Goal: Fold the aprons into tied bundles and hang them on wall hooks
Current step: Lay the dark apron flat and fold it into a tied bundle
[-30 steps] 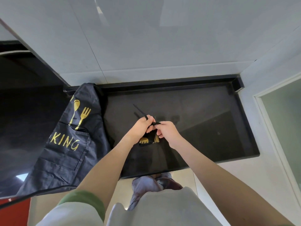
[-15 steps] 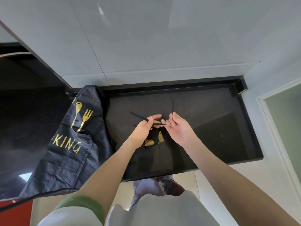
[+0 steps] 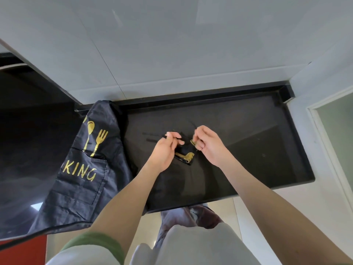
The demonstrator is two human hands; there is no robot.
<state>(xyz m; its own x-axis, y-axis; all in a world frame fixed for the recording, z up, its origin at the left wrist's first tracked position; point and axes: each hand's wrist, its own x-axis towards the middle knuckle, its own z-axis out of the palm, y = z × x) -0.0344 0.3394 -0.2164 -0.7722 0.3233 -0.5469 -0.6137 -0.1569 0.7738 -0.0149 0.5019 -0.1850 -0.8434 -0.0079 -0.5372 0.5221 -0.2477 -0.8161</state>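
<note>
A small folded bundle of black apron with gold print lies on the black countertop between my hands. My left hand pinches a thin black apron strap that runs off to the left. Just right of the bundle, my right hand has its fingers curled and pinches another strap end at the bundle's top edge. A second black apron with a gold spoon, fork and "KING" lettering lies spread open over the counter's left part.
A white wall rises behind the counter. The counter has a raised rim at the back and right. A pale green panel in a white frame stands at the right. Below the front edge the floor shows.
My hands have drawn apart over the bundle, each pulling a strap end outwards. The bundle has turned slightly, and its gold print now shows lower.
</note>
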